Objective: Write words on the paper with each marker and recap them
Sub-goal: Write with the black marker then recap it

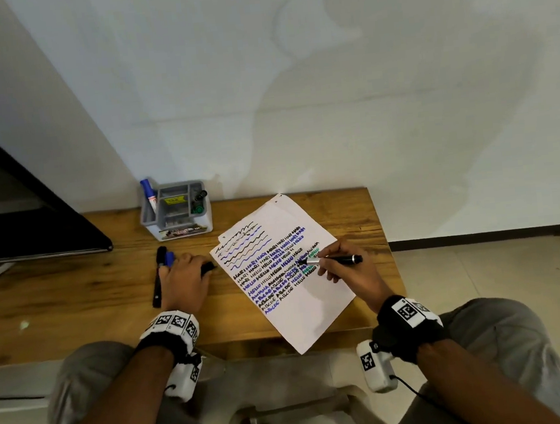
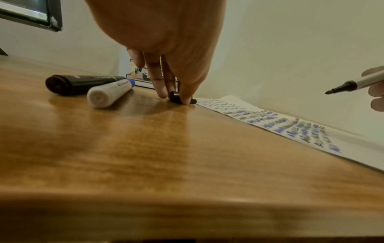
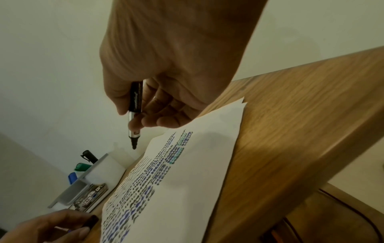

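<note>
A white paper (image 1: 300, 298) covered with black, blue and green words lies tilted on the wooden table (image 1: 110, 313). My right hand (image 1: 341, 264) grips an uncapped black marker (image 1: 334, 260) with its tip just above the written lines (image 3: 134, 146). My left hand (image 1: 184, 279) rests on the table left of the paper and pinches a black cap (image 2: 176, 98) against the wood. A capped black marker (image 2: 79, 83) and a blue-capped white marker (image 2: 108, 94) lie beside that hand.
A grey organiser (image 1: 176, 211) at the back holds a blue marker (image 1: 148, 193), a green one (image 1: 198, 209) and a black one (image 1: 200, 195). A dark screen (image 1: 15, 210) stands at the left. The wall rises just behind the table.
</note>
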